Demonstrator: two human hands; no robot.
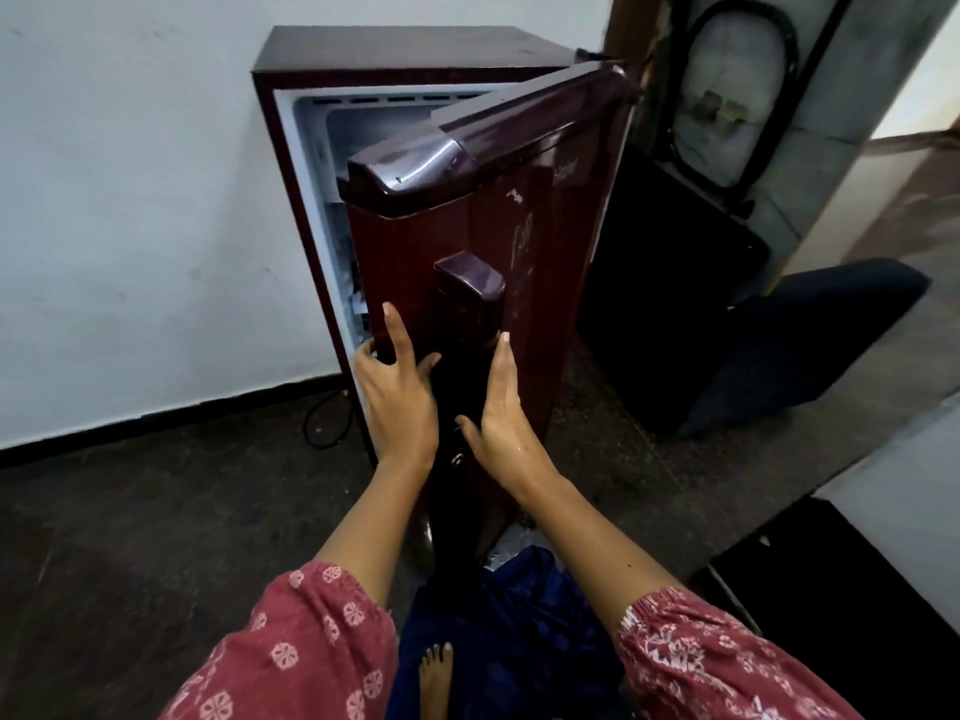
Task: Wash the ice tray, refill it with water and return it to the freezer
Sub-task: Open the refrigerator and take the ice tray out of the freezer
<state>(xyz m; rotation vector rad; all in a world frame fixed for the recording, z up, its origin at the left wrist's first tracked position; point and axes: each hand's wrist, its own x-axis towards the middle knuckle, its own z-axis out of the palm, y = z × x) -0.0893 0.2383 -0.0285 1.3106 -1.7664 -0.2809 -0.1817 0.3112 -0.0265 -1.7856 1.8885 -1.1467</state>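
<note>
Now the left grip [396, 397] spreads open on the half-open fridge door [524, 220], the right grip [503, 423] lies flat against its handle [467, 298], both empty, and the ice tray is unseen, perhaps already in the freezer [363, 127].

A glossy maroon finish, scuffed pale in patches, is seen on the door [519, 241]; its handle [470, 298] looks like shiny plastic. The liner [306, 163] is smooth white plastic. At left, the wall [130, 200] is matt-painted. The floor [156, 511] is speckled and stone-like, and the near sleeves [301, 652] are printed cloth.
</note>
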